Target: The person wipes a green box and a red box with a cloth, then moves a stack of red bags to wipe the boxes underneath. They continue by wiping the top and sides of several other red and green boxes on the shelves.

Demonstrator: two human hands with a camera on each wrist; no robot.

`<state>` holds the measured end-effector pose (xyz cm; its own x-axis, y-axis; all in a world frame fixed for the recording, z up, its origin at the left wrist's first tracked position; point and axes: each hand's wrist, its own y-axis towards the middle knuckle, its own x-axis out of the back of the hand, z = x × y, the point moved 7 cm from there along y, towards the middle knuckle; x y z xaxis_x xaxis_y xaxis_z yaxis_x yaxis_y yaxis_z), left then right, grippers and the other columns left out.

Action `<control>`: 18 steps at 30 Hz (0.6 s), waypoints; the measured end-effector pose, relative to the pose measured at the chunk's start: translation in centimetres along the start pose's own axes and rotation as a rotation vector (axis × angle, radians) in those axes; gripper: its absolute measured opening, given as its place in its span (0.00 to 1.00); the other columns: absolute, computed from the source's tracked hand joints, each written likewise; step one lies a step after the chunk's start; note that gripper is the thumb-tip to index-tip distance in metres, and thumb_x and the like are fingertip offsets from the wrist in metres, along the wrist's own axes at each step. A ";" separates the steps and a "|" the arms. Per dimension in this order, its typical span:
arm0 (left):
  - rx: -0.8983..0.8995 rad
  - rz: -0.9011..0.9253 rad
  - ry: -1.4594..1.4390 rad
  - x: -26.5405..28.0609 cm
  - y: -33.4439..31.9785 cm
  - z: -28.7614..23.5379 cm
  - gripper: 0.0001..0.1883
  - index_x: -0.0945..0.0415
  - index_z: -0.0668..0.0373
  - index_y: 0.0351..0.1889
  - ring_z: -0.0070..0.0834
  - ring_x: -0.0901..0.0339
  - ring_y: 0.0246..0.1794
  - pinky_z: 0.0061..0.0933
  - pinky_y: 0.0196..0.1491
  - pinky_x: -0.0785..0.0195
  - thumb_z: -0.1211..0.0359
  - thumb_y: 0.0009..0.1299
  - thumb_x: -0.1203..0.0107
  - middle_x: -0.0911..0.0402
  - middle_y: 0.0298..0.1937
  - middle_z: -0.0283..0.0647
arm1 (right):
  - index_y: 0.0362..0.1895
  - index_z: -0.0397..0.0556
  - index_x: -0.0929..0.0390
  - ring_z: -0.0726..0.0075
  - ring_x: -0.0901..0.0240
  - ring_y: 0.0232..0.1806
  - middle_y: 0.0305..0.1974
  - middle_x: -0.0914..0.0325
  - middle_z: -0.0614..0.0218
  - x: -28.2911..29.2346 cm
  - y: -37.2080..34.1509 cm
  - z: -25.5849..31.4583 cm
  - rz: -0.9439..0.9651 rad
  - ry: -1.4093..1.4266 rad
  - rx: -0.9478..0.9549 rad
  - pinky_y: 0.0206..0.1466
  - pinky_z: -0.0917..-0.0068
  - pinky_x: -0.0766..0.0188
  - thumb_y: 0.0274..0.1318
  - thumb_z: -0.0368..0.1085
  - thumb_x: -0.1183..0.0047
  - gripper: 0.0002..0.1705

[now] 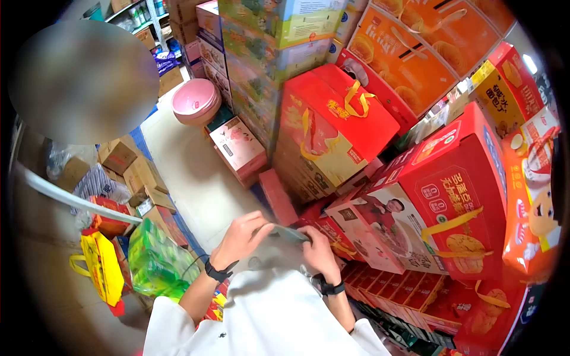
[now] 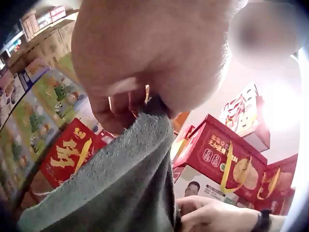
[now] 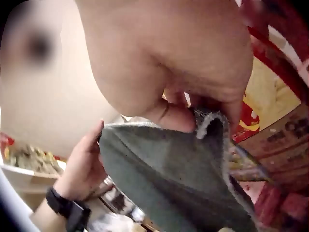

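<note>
A grey-green cloth (image 1: 288, 233) with a frayed, pale edge is stretched between the two hands in front of the white shirt. The left hand (image 1: 242, 237) pinches one end of it; in the left wrist view the cloth (image 2: 130, 169) hangs down from that hand's thumb and fingers (image 2: 116, 108). At the other end the right hand (image 1: 319, 254) grips the cloth, and the right wrist view shows a folded corner of the cloth (image 3: 164, 169) between thumb and fingers (image 3: 178, 116). Both wrists wear black bands.
Red gift boxes (image 1: 439, 196) are stacked on the right, beside tall patterned cartons (image 1: 255, 65). Pink bowls (image 1: 196, 101) and a pink box (image 1: 239, 145) stand ahead. Green packs (image 1: 157, 258), a yellow bag (image 1: 102, 267) and cardboard boxes (image 1: 142, 175) are at left.
</note>
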<state>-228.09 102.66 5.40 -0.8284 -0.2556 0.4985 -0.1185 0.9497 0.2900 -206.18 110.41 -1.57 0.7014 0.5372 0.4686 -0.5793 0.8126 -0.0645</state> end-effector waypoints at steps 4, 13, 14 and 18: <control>-0.013 -0.029 -0.036 1.8 6.1 0.2 0.08 0.18 0.67 0.37 0.48 0.28 0.27 0.43 0.32 0.34 0.72 0.77 0.35 0.26 0.30 0.49 | 0.56 0.42 0.16 0.62 0.16 0.58 0.53 0.13 0.61 5.4 7.9 1.2 -0.112 0.412 0.045 0.63 0.65 0.20 0.58 0.16 0.62 0.28; -0.069 0.026 -0.073 2.9 16.0 0.4 0.08 0.19 0.67 0.36 0.47 0.26 0.27 0.41 0.31 0.33 0.73 0.77 0.35 0.26 0.30 0.48 | 0.57 0.41 0.14 0.44 0.14 0.56 0.49 0.11 0.47 21.2 33.9 -0.6 -0.238 -0.312 0.107 0.62 0.58 0.20 0.71 0.30 0.52 0.18; -0.054 0.057 -0.096 2.6 16.9 0.6 0.08 0.19 0.67 0.36 0.47 0.26 0.28 0.40 0.32 0.33 0.73 0.77 0.35 0.25 0.31 0.48 | 0.58 0.41 0.15 0.39 0.19 0.64 0.58 0.14 0.43 22.6 35.6 -0.1 -0.246 -0.483 0.169 0.68 0.53 0.23 0.69 0.28 0.52 0.19; -0.121 0.147 -0.072 2.4 19.4 1.6 0.06 0.19 0.69 0.37 0.44 0.25 0.31 0.39 0.35 0.34 0.75 0.77 0.36 0.25 0.31 0.48 | 0.66 0.42 0.19 0.32 0.20 0.66 0.61 0.17 0.36 28.9 41.6 -6.0 -0.607 -0.495 0.037 0.69 0.48 0.24 0.67 0.30 0.51 0.25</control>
<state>-233.24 120.72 10.86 -0.8694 -0.0981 0.4842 0.0697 0.9459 0.3169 -207.51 161.09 3.95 0.6378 -0.1687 0.7515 -0.1734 0.9192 0.3535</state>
